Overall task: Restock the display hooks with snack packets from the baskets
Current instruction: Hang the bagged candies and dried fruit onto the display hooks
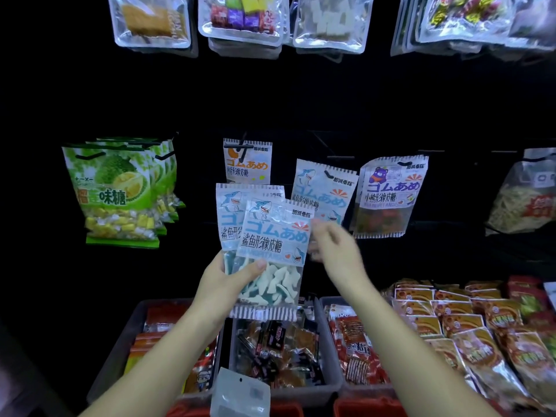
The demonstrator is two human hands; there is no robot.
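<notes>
My left hand (227, 278) grips two shark gummy packets (272, 236) by their lower left part, thumb across the front, and holds them upright in front of the dark display wall. My right hand (337, 248) is blurred just right of the front packet's edge, fingers loosely bent; whether it touches the packet I cannot tell. On a hook behind hangs another shark gummy packet (323, 191), tilted. Left of it hangs an orange gummy packet (246, 161), right of it a bear gummy packet (388, 197).
Green durian candy bags (111, 194) hang at the left, clear pouches (240, 22) on the row above, a noodle-like snack bag (523, 200) at the right. Below stand grey baskets (325, 389) full of red and brown snack packets, with more packets (451, 320) stacked at the right.
</notes>
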